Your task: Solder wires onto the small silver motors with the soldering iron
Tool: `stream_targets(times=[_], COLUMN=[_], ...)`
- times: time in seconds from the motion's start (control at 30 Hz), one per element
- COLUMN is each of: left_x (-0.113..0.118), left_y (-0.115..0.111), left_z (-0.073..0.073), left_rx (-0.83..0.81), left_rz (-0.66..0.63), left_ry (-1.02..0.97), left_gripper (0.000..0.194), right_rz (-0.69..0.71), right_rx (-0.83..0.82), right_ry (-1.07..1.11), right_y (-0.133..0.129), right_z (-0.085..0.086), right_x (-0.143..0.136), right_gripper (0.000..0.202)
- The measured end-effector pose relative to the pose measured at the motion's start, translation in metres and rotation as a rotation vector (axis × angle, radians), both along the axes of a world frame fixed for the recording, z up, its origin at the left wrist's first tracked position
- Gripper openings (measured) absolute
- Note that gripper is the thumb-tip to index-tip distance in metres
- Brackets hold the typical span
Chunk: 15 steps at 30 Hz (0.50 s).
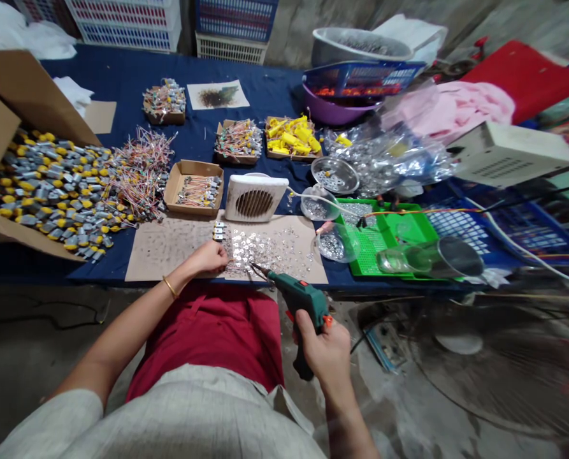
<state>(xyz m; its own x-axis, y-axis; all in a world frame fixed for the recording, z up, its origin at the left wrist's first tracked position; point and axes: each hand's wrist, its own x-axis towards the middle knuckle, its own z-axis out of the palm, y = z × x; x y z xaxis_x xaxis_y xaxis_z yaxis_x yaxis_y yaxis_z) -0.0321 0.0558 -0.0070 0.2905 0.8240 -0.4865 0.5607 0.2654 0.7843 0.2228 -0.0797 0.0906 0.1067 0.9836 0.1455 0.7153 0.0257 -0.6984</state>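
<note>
My right hand (323,344) is wrapped round the handle of a green soldering gun (301,296), its tip pointing up and left over small metal parts (260,252) scattered on a cardboard sheet (160,252). At the sheet's front edge my left hand (211,257) is closed, fingertips pressed together beside the metal parts; what they hold is too small to make out. Just above that hand stand several small motors (219,231) in a short column. A white vent fan (255,199) sits behind the sheet.
Left lies an open carton of yellow-capped motors (50,191) beside piled wired parts (141,172). Small boxes hold wired parts (198,191) and yellow pieces (294,137). Right are a clear bowl (336,243), a green tray (367,255) with a tilted jar, and a large floor fan (504,370).
</note>
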Motion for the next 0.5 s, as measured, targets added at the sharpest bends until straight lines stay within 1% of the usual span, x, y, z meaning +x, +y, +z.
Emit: stream_targets(times=[0.13, 0.23, 0.3, 0.33, 0.4, 0.47, 0.5], left_x=[0.000, -0.002, -0.005, -0.005, -0.005, -0.002, 0.000], left_y=[0.001, -0.001, -0.006, -0.011, -0.023, -0.037, -0.044], left_z=[0.000, 0.004, 0.008, 0.010, 0.014, 0.017, 0.018], left_rx=[0.010, 0.012, 0.009, 0.002, -0.024, -0.056, -0.084], left_rz=[-0.001, 0.007, 0.049, 0.089, 0.199, 0.292, 0.326], left_ry=[-0.001, -0.017, -0.060, -0.102, -0.210, -0.312, -0.356], left_gripper=[0.010, 0.012, 0.014, 0.015, 0.014, 0.014, 0.015], right_rz=[-0.001, -0.017, -0.048, -0.085, -0.201, -0.312, -0.333], right_rx=[-0.001, -0.021, -0.069, -0.102, -0.161, -0.179, -0.159], right_ry=[-0.002, 0.021, 0.078, 0.130, 0.270, 0.455, 0.562], right_y=[0.002, -0.001, -0.005, -0.005, -0.002, 0.008, 0.016], right_z=[0.001, -0.001, -0.004, -0.005, -0.010, -0.015, -0.018], right_x=[-0.001, 0.002, 0.006, 0.008, 0.004, -0.009, -0.019], right_gripper=[0.048, 0.048, 0.050, 0.051, 0.055, 0.062, 0.068])
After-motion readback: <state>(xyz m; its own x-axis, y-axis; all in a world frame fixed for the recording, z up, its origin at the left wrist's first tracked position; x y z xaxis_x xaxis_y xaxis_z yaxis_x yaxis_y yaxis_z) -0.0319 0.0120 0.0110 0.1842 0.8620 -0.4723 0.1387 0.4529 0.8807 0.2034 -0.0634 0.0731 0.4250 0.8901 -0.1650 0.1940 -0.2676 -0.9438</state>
